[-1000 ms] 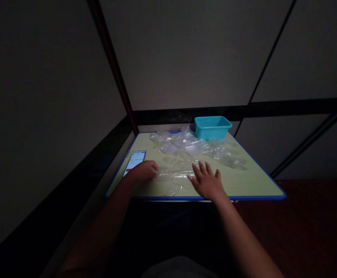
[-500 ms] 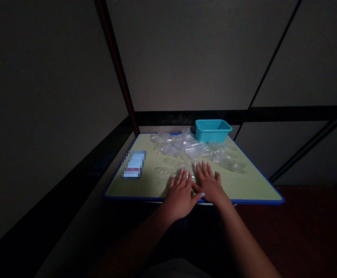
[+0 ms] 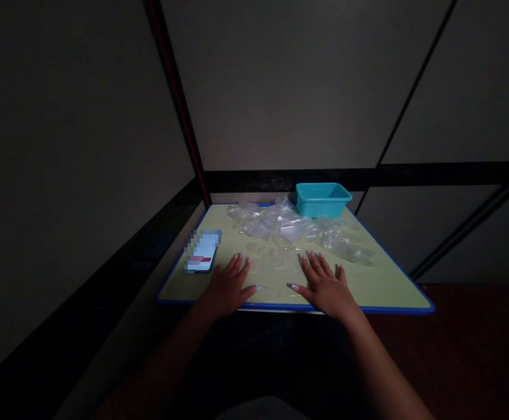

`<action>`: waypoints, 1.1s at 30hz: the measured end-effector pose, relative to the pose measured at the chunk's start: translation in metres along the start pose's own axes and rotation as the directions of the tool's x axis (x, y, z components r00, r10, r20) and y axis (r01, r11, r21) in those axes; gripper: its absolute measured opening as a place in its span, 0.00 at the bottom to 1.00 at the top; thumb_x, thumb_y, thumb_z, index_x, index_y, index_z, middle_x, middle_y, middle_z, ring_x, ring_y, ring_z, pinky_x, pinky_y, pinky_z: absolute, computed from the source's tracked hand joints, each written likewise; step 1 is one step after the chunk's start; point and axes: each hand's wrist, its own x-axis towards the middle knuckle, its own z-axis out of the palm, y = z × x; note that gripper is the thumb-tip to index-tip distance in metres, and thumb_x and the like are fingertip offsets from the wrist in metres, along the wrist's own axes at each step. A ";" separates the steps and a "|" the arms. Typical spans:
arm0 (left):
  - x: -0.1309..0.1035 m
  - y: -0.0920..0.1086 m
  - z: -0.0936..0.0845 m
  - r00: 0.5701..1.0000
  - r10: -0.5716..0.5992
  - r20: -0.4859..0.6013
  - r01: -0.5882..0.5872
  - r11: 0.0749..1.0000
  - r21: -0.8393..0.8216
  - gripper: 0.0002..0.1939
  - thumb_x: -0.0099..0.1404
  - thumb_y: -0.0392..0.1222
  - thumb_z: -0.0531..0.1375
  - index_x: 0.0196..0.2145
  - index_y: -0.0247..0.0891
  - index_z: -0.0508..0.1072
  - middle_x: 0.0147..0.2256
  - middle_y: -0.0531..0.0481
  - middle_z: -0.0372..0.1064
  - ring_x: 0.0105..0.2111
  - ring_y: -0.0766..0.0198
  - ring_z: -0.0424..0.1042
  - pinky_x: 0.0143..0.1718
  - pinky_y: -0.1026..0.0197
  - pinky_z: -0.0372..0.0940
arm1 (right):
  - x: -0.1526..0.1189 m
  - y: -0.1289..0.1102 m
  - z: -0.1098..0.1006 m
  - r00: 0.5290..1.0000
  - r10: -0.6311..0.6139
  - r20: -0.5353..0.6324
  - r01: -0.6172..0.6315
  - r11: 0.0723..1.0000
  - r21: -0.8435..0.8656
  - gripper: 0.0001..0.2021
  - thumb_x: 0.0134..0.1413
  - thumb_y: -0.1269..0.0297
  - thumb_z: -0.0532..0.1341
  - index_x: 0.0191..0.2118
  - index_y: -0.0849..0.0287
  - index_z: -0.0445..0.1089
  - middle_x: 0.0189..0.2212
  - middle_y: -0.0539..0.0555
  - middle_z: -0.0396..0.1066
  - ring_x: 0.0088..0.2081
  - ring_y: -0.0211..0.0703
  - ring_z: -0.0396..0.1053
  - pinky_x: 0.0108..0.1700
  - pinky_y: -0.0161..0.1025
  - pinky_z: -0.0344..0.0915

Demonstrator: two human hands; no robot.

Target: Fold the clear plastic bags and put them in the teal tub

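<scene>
The film [image 3: 276,262] lies flat at the lower middle of the frame, between my left hand [image 3: 225,291] and my right hand [image 3: 328,291]; the right looks nearer, its fingertips at the film's right edge. It is too clear for me to tell its long axis. Both grips are wide open, palms down, fingers spread, holding nothing. Half a second ago my left hand lay beside my right; now it rests farther left, nearer the phone [image 3: 206,246], leaving more film uncovered.
</scene>
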 end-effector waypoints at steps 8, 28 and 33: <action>0.016 0.083 -0.011 0.973 0.167 -0.160 -0.193 0.967 -0.164 0.37 0.69 0.60 0.38 0.67 0.33 0.41 0.67 0.42 0.32 0.67 0.56 0.31 0.64 0.43 0.38 | -0.001 0.008 0.010 0.978 0.086 -0.188 -0.063 0.990 0.125 0.28 0.64 0.62 0.40 0.68 0.58 0.39 0.67 0.54 0.40 0.68 0.46 0.35 0.62 0.63 0.41; 0.047 0.124 0.016 0.957 0.202 -0.209 -0.263 0.908 -0.327 0.42 0.67 0.63 0.29 0.66 0.29 0.44 0.67 0.42 0.38 0.67 0.60 0.35 0.65 0.44 0.33 | 0.008 0.020 0.021 0.993 -0.046 -0.112 0.057 0.994 0.094 0.27 0.64 0.60 0.38 0.67 0.56 0.41 0.67 0.53 0.40 0.68 0.46 0.35 0.61 0.67 0.38; 0.043 0.122 0.013 0.955 0.205 -0.212 -0.272 0.893 -0.359 0.45 0.66 0.65 0.28 0.66 0.23 0.39 0.67 0.37 0.35 0.67 0.56 0.33 0.65 0.47 0.33 | 0.008 0.023 0.023 0.990 -0.094 -0.110 0.103 0.992 0.079 0.26 0.65 0.59 0.39 0.67 0.54 0.43 0.67 0.53 0.42 0.67 0.47 0.38 0.61 0.68 0.38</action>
